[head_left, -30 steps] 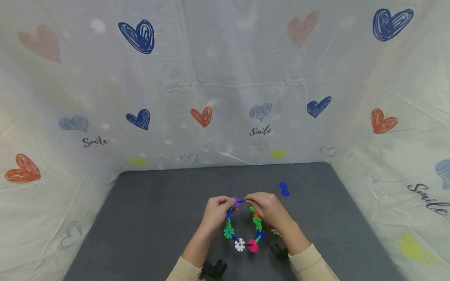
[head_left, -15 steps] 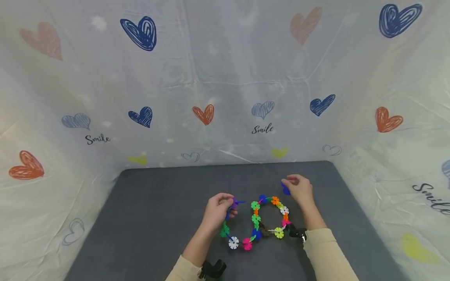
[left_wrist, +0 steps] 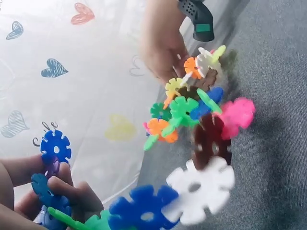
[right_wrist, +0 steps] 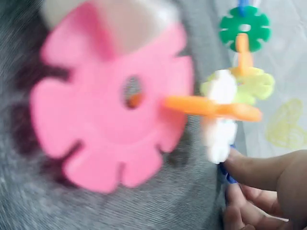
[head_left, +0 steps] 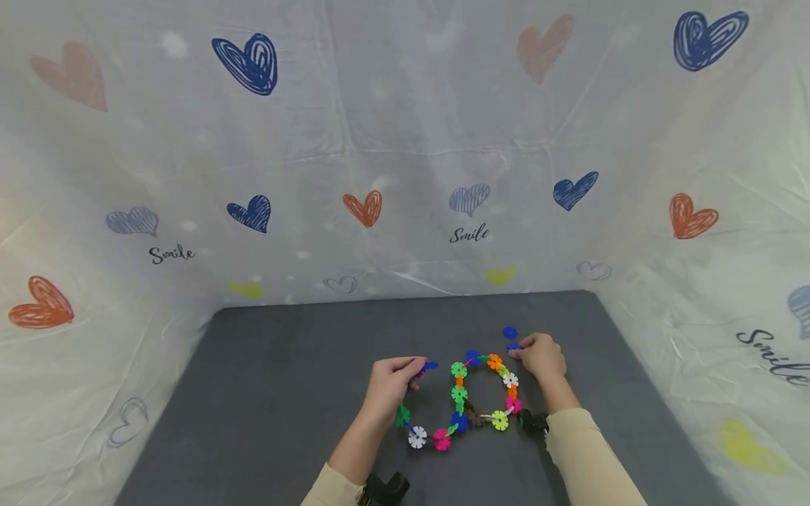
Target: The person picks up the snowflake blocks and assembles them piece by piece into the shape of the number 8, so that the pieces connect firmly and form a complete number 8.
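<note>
My left hand (head_left: 391,383) pinches one end of a chain of slotted snowflake discs. At its fingertips a blue disc (left_wrist: 56,147) stands out beyond a purple disc (left_wrist: 52,167). From there the chain runs down past a white disc (head_left: 417,437) and a pink disc (head_left: 441,440), then joins a round loop of colourful discs (head_left: 500,420). My right hand (head_left: 543,358) pinches a loose blue disc (head_left: 513,346) between thumb and fingers, at the far right of the loop. In the right wrist view that blue disc (right_wrist: 229,175) is mostly hidden by the thumb and a white disc.
Another loose blue disc (head_left: 510,332) lies just beyond the right fingertips. The grey table (head_left: 285,393) ends at a pale curtain (head_left: 405,140) printed with hearts. Black wrist cameras (head_left: 386,488) sit near both cuffs.
My right hand has left the chain end by the left hand and moved right to the loose blue discs, pulling slightly back toward me lately. The left hand still holds the chain.
</note>
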### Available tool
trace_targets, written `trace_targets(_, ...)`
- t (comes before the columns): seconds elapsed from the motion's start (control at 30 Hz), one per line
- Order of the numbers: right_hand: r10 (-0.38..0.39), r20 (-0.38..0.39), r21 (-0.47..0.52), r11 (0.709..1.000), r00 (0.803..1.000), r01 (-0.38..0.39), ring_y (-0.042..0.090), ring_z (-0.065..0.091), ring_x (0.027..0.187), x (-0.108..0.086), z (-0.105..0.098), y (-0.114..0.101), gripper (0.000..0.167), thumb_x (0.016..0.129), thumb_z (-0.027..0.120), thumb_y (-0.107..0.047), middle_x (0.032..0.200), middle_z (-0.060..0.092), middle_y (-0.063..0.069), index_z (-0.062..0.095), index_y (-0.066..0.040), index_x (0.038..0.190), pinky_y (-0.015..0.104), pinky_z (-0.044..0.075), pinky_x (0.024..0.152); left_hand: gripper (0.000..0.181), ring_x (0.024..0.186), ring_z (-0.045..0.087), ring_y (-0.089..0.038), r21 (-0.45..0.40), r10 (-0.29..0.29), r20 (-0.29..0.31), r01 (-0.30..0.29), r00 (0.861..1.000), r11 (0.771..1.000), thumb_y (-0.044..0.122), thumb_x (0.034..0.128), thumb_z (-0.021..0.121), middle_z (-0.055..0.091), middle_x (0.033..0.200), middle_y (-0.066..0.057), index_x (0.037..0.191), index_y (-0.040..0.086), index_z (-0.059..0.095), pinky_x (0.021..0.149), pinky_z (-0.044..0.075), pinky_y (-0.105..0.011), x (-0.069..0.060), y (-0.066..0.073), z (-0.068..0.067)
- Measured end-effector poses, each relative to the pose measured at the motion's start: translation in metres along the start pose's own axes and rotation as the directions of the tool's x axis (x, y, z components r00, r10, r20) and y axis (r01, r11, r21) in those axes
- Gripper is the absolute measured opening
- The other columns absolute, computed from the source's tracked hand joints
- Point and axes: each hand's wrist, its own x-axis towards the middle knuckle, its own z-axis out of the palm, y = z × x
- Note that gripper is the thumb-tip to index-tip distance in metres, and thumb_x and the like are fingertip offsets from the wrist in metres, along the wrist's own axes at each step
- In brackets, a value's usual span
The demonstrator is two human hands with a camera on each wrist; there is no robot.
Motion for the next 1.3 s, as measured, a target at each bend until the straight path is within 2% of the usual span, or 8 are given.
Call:
trace_targets(0.17, -0.036, 0.012, 0.166, 0.986, 0.999, 0.034, 0.025, 0.064, 0.074, -0.01, -0.014, -0.008, 0.03, 0.089, 0.079, -0.028, 0.08, 0.073, 0.007, 0.068, -0.001, 0.098, 0.034, 0.046, 0.061, 0.029, 0.075, 0.06, -0.017, 0.018, -0.002, 0.018, 0.002, 1.0, 1.0, 0.03, 0.0958, 0.071, 0.071, 0.087, -0.005, 0.109, 0.005, 0.078, 0.076, 0.055, -0.036, -0.001, -0.001, -0.001)
trace_targets(0.27, -0.135, -0.007, 0.299, 0.945, 0.991, 0.131, 0.028, 0.07, 0.078, -0.028, -0.017, -0.027, 0.033, 0.092, 0.076, -0.031, 0.08, 0.076, 0.008, 0.066, -0.001, 0.102, 0.031, 0.047, 0.064, 0.028, 0.081, 0.061, -0.019, 0.019, 0.003, 0.018, -0.003, 1.0, 1.0, 0.031, 0.0962, 0.07, 0.072, 0.091, -0.005, 0.109, 0.007, 0.079, 0.08, 0.055, -0.04, 0.0, -0.001, -0.001)
trace_targets(0.47, -0.376, -0.07, 0.533, 0.769, 0.924, 0.353, 0.037, 0.07, 0.076, -0.089, 0.003, -0.07, 0.025, 0.092, 0.076, -0.028, 0.085, 0.075, 0.02, 0.067, -0.007, 0.102, 0.029, 0.053, 0.063, 0.03, 0.096, 0.068, -0.029, 0.031, 0.047, 0.011, -0.047, 0.999, 0.998, 0.031, 0.0973, 0.068, 0.076, 0.103, -0.008, 0.113, 0.007, 0.078, 0.09, 0.056, -0.046, -0.001, -0.005, -0.001)
trace_targets(0.63, -0.456, -0.184, 0.597, 0.652, 0.871, 0.468, 0.032, 0.067, 0.067, -0.12, 0.026, -0.084, 0.014, 0.09, 0.078, -0.02, 0.078, 0.074, 0.01, 0.07, -0.01, 0.096, 0.025, 0.052, 0.058, 0.029, 0.103, 0.068, -0.035, 0.025, 0.117, 0.049, -0.118, 0.992, 0.993, 0.033, 0.0971, 0.068, 0.076, 0.109, -0.004, 0.115, 0.013, 0.078, 0.095, 0.055, -0.045, -0.003, -0.006, 0.0)
trace_targets(0.77, -0.444, -0.213, 0.627, 0.621, 0.87, 0.47, 0.025, 0.066, 0.068, -0.125, 0.036, -0.084, 0.011, 0.09, 0.078, -0.017, 0.078, 0.074, 0.001, 0.071, -0.011, 0.095, 0.024, 0.052, 0.058, 0.025, 0.1, 0.069, -0.03, 0.001, 0.158, 0.06, -0.158, 0.986, 0.987, 0.033, 0.097, 0.068, 0.076, 0.109, -0.003, 0.113, 0.016, 0.078, 0.093, 0.055, -0.038, -0.004, -0.005, 0.001)
trace_targets(0.97, -0.466, -0.226, 0.678, 0.556, 0.856, 0.481, 0.024, 0.066, 0.068, -0.124, 0.039, -0.081, 0.01, 0.09, 0.076, -0.011, 0.079, 0.073, 0.006, 0.07, -0.006, 0.096, 0.029, 0.057, 0.062, 0.025, 0.098, 0.067, -0.028, -0.016, 0.176, 0.071, -0.175, 0.982, 0.984, 0.032, 0.0972, 0.068, 0.076, 0.108, -0.004, 0.112, 0.016, 0.079, 0.094, 0.054, -0.039, -0.002, -0.003, 0.0)
trace_targets(1.1, -0.511, -0.23, 0.646, 0.557, 0.828, 0.523, 0.015, 0.068, 0.068, -0.122, 0.035, -0.081, 0.007, 0.09, 0.076, -0.01, 0.083, 0.074, 0.008, 0.072, -0.008, 0.095, 0.03, 0.058, 0.063, 0.025, 0.102, 0.066, -0.034, -0.018, 0.193, 0.084, -0.193, 0.978, 0.981, 0.031, 0.0967, 0.069, 0.076, 0.11, -0.004, 0.113, 0.015, 0.078, 0.096, 0.054, -0.046, -0.002, -0.002, -0.002)
trace_targets(1.3, -0.559, -0.198, 0.605, 0.576, 0.805, 0.549, 0.008, 0.066, 0.067, -0.124, 0.022, -0.085, 0.006, 0.089, 0.075, -0.004, 0.083, 0.074, 0.012, 0.073, -0.006, 0.094, 0.027, 0.054, 0.059, 0.03, 0.108, 0.069, -0.022, 0.017, 0.241, 0.105, -0.244, 0.965, 0.97, 0.031, 0.0965, 0.069, 0.076, 0.114, -0.001, 0.117, 0.011, 0.077, 0.097, 0.054, -0.031, -0.003, -0.003, -0.002)
